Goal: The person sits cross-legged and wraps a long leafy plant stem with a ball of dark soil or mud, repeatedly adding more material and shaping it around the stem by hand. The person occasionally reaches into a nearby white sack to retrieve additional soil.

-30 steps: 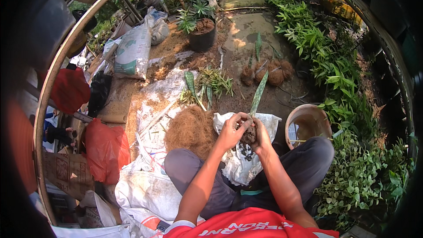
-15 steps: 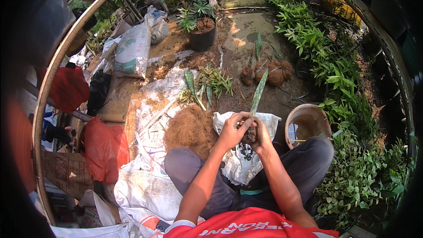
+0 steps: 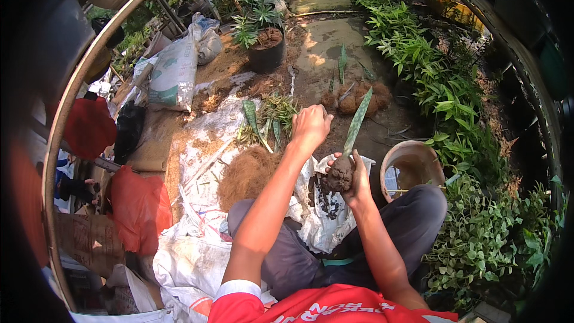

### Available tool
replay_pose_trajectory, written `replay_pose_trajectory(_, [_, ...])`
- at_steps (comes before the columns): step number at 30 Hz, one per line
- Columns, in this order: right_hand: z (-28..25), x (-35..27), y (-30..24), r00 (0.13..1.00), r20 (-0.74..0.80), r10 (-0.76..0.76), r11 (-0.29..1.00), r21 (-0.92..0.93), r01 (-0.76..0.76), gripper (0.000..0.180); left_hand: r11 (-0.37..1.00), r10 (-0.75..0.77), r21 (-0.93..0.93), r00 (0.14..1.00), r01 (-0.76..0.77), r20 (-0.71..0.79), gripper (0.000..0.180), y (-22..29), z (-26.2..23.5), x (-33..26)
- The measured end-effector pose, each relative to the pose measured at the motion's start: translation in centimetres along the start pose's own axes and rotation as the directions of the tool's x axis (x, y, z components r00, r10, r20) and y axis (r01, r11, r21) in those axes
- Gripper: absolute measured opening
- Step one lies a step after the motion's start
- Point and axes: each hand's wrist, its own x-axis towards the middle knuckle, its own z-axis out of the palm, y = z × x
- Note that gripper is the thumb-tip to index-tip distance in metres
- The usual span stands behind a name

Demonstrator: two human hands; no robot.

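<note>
My right hand (image 3: 360,184) grips a snake plant cutting (image 3: 357,123) by the dark, wet soil ball (image 3: 341,173) round its base; the mottled green leaf points up and slightly right. My left hand (image 3: 312,125) is raised beyond it, fingers curled, its back toward me; whatever it holds, if anything, is hidden. Below the soil ball, a white plastic sack (image 3: 326,227) with dark soil crumbs lies across my lap. A heap of brown coconut fibre (image 3: 246,174) is by my left knee. Farther ahead lie fibre-wrapped plants (image 3: 368,98), partly behind my left hand.
A clay-coloured pot (image 3: 412,164) stands by my right knee. Cut leaves (image 3: 278,110) lie left of my left hand. Red plastic bags (image 3: 142,203) and a filled sack (image 3: 173,75) are at left, a black potted plant (image 3: 267,57) ahead. Leafy plants (image 3: 442,84) line the right side.
My left hand has let go of the soil ball and moved up and forward, left of the leaf. The right hand keeps the cutting, now with its soil ball in plain sight.
</note>
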Motion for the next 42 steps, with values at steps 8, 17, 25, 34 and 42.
replay_pose_trajectory(8, [-0.4,-0.1,-0.8,0.989,-0.127,-0.081,0.995,-0.06,0.074,0.079,0.986,0.169,-0.08,0.846,-0.149,0.506,0.037,3.9,-2.3,-0.6])
replay_pose_trajectory(17, [-1.2,0.5,-0.6,0.99,-0.124,-0.068,0.997,-0.051,0.062,0.08,0.952,0.277,-0.267,0.783,-0.147,0.557,0.038,3.6,-2.9,-4.0])
replay_pose_trajectory(25, [-1.1,0.6,-0.4,0.989,-0.131,-0.072,0.996,-0.063,0.064,0.078,0.904,0.368,-0.394,0.772,-0.166,0.518,0.025,2.6,-1.2,-3.6])
replay_pose_trajectory(34, [-1.0,0.7,-0.5,0.987,-0.155,-0.045,0.998,-0.041,0.039,0.074,0.863,0.349,-0.505,0.756,-0.029,0.554,0.026,2.4,-0.9,-2.7])
replay_pose_trajectory(42, [-0.5,0.6,-0.9,0.982,-0.171,-0.086,0.991,-0.113,0.067,0.071,0.855,0.396,-0.509,0.764,-0.103,0.51,0.028,2.1,-0.9,-2.9])
